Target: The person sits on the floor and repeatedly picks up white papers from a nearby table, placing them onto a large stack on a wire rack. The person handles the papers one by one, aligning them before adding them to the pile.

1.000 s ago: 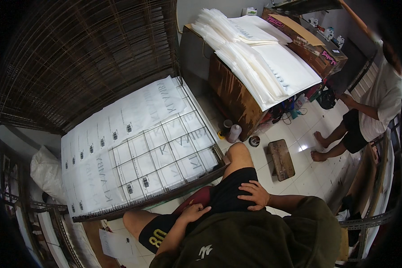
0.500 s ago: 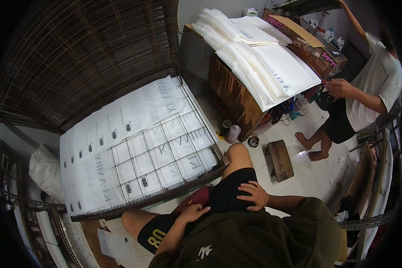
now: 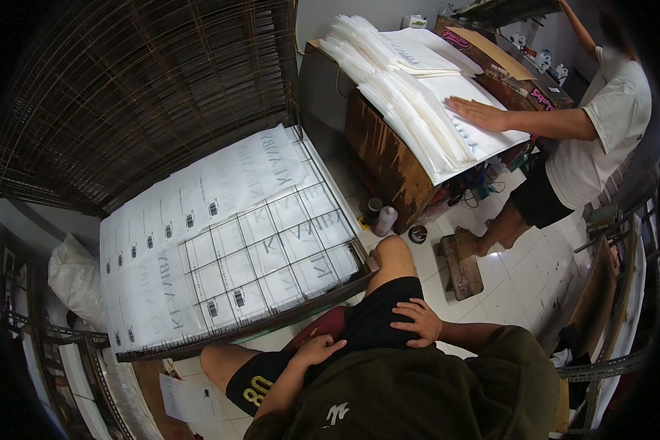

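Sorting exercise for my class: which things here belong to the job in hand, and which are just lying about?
Probably part of the job:
printed white sheets
raised wire racks behind them
stacked white sheets, with the co-worker's hand over them

Seemingly just lying about:
plastic bottle
small round tub
white sack

Pictured closer in than moments earlier, with a co-worker's hand (image 3: pixel 482 116) now stretched over the stacked white sheets (image 3: pixel 418 114) and bare feet (image 3: pixel 474 242) brought right up to the wooden stool (image 3: pixel 462 273).
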### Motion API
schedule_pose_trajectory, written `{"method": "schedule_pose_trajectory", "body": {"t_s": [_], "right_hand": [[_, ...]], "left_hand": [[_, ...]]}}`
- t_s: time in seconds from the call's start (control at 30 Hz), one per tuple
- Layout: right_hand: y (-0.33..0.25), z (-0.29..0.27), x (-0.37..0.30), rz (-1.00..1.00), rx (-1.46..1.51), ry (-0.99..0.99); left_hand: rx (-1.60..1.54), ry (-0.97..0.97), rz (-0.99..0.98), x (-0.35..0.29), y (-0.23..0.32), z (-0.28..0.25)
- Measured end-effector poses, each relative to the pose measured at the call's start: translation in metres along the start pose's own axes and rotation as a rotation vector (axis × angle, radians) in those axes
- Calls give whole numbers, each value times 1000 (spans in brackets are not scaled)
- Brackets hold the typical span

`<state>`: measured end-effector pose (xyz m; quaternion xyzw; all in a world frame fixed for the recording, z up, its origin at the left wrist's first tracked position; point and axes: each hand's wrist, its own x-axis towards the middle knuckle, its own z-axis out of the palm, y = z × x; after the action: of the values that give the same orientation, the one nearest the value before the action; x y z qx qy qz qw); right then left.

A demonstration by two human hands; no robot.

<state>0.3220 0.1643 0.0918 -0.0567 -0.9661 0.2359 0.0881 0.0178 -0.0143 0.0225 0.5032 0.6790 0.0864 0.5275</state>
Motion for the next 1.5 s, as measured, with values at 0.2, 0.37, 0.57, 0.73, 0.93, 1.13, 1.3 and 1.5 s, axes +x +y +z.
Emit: {"method": "schedule_pose_trajectory", "body": {"t_s": [0.2,0.37,0.57,0.73,0.93,1.13,1.3,1.5], "right_hand": [[0,0,-1,4,1,-9],[0,-1,-1,7,-9,-8],[0,-3,4,2,0,-26],[1,0,2,-2,15,-16],[3,3,-2,6,-9,-44],[5,3,-1,5,3,-14],[7,7,5,-6,2,9],[14,27,-13,-38,-53,117]], "left_hand": [[3,-5,5,-1,2,-2],[7,0,23,0,4,-3],[7,37,74,-2,-1,1],[-25,38,72,3,-4,0],[-30,54,44,-7,5,-1],[-5,-14,16,1,2,-3],[14,-29,13,6,-13,5],[3,-29,17,2,-5,3]]}}
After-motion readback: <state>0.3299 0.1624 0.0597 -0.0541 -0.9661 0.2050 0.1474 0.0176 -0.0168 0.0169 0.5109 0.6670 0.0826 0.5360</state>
